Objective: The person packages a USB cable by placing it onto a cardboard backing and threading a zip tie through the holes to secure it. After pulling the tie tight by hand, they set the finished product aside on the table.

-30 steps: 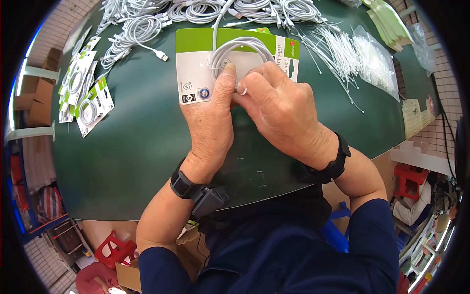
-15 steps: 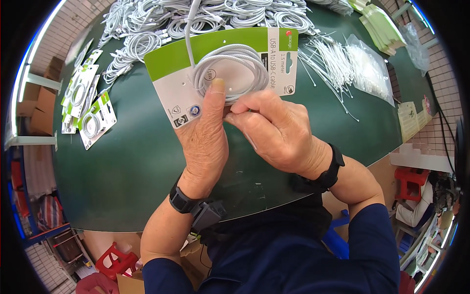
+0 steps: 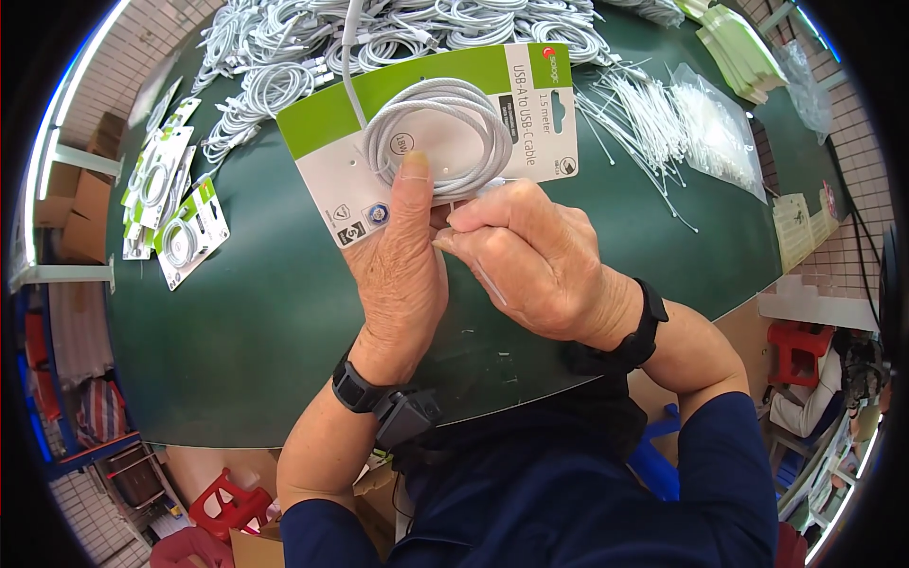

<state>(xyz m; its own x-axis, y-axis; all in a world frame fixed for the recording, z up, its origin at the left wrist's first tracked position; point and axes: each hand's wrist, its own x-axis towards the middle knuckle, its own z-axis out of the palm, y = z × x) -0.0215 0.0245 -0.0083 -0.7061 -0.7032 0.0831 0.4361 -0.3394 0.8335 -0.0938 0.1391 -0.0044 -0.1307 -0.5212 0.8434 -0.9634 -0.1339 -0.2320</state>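
Observation:
A green and white packaging card point(image 3: 317, 185) is in my left hand point(image 3: 402, 270), tilted above the table. My left thumb presses a coiled grey-white USB cable point(image 3: 495, 118) against the card's front, while the fingers are hidden behind it. One cable end rises past the card's upper edge. At the card's lower edge, my right hand point(image 3: 549, 265) is closed in a pinch. From it shows the thin tail of a white cable tie point(image 3: 491, 286); how the tie runs around the coil is mostly hidden.
A heap of coiled cables point(image 3: 379, 33) covers the far side of the green table point(image 3: 237, 360). At left lie several carded cables point(image 3: 180, 241). Loose white cable ties point(image 3: 634, 118), a clear bag of ties point(image 3: 720, 133) and stacked green cards point(image 3: 739, 57) lie at right.
My right hand has drawn slightly down from the card's lower edge, showing a bit of white tie between. The card and coil have shifted slightly left and up.

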